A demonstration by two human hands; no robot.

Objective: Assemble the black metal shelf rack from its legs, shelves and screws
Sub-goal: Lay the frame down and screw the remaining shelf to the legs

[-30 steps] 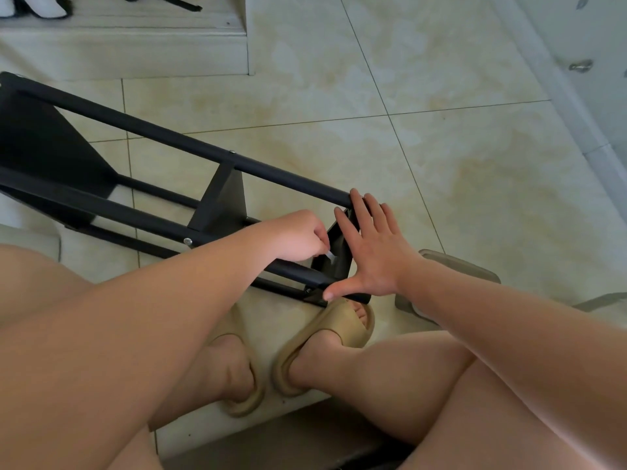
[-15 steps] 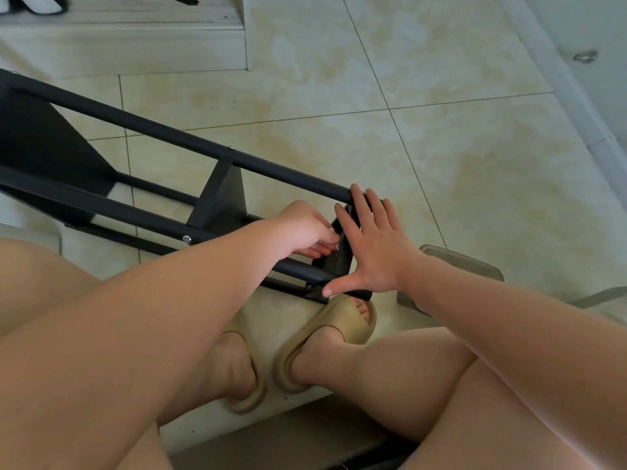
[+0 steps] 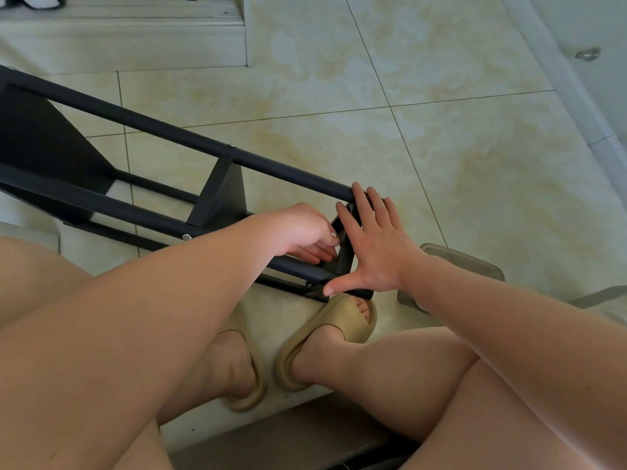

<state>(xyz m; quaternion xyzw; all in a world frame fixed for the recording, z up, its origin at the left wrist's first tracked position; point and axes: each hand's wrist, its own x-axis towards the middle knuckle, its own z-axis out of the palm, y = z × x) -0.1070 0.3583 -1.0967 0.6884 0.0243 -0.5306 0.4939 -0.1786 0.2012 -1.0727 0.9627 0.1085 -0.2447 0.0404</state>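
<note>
While matte tubular rack (image 3: 190, 137) lies on glossy tile (image 3: 441, 164) | right hand (image 3: 373, 245) flat, fingers (image 3: 362, 212) straight | left hand (image 3: 302, 228) curled, hold unclear

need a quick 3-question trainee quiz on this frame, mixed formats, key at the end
1. True or false: the black rack stands upright on the tiled floor.
2. The right hand is: A) in a fist round a leg; B) flat, fingers straight, against the end shelf; C) resting on a knee.
3. Short answer: which hand has its fingers curled beside the end shelf?
Key: 1 false, it lies on its side. 2 B. 3 the left hand.
</note>
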